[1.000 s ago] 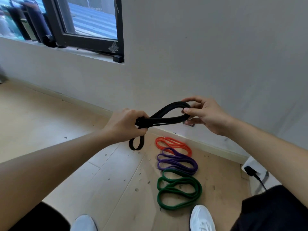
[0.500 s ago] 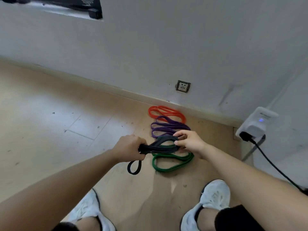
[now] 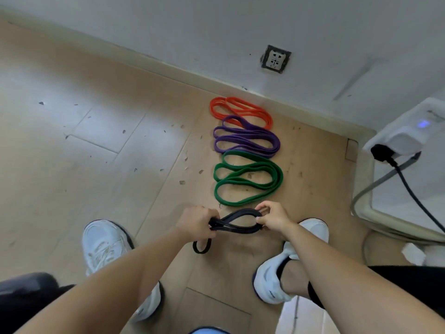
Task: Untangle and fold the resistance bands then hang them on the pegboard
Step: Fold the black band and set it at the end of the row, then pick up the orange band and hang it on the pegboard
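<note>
The left hand (image 3: 197,222) grip clamps the flat black band (image 3: 237,214) at its gathered strands. The right hand (image 3: 272,219) grip pinches its rounded loop, above the wood floor (image 3: 120,165) beside the folded green band (image 3: 278,176).

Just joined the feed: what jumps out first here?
Three folded bands lie in a row on the floor, running out from the wall: orange band, purple band, green band. Nearer the camera, the left hand and right hand hold a black band.
</note>
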`<state>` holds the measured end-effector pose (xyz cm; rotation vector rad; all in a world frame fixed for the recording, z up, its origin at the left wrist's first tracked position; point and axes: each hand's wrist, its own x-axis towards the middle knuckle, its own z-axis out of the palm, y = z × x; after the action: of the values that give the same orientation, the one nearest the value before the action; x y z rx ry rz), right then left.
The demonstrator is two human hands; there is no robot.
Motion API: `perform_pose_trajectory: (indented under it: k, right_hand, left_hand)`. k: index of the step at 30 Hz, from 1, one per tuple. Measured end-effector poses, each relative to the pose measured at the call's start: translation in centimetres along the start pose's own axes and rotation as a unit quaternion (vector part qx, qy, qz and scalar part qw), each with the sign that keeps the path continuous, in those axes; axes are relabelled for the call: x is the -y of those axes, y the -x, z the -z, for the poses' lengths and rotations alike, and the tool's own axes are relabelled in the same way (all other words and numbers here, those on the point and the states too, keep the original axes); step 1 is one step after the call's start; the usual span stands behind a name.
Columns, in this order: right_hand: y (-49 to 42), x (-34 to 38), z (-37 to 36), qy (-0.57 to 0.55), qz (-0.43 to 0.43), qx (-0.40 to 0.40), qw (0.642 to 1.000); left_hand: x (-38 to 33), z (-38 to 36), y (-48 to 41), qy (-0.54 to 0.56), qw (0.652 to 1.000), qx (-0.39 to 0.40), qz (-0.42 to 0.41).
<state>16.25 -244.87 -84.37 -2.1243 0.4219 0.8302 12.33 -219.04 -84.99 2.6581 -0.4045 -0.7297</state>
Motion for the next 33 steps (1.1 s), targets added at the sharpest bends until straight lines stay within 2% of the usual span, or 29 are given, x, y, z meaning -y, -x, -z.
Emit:
perform_pose_trajectory:
  k: [7, 13, 18, 27, 30, 33]
  right_hand:
    - [-1.7, -2.8, -2.2, 0.037, 0.01, -0.062, 0.997]
    - [-2.6, -4.2, -2.4, 0.041, 0.024, -0.064, 0.997]
    - [-2.6, -4.0, -1.6, 0.072, 0.043, -0.054, 0.995]
    - [-2.6, -0.8, 0.6, 0.137, 0.086, -0.038, 0.986]
    - [-3.9, 2.1, 2.5, 0.127, 0.118, -0.066, 0.983]
    - [-5.9, 5.5, 5.2, 0.089, 0.141, -0.116, 0.979]
  left_hand:
    - [1.9, -3.1, -1.5, 0.074, 0.997, -0.004, 0.003]
    - [3.0, -4.5, -0.9, 0.077, 0.995, -0.064, -0.008]
    - [2.7, -3.8, -0.5, 0.079, 0.994, -0.071, -0.016]
    - [0.6, 0.0, -1.8, 0.193, 0.974, -0.111, 0.035]
    - [0.1, 1.1, -3.3, 0.247, 0.96, -0.121, 0.053]
    - [0.1, 2.2, -4.9, 0.251, 0.956, -0.14, 0.058]
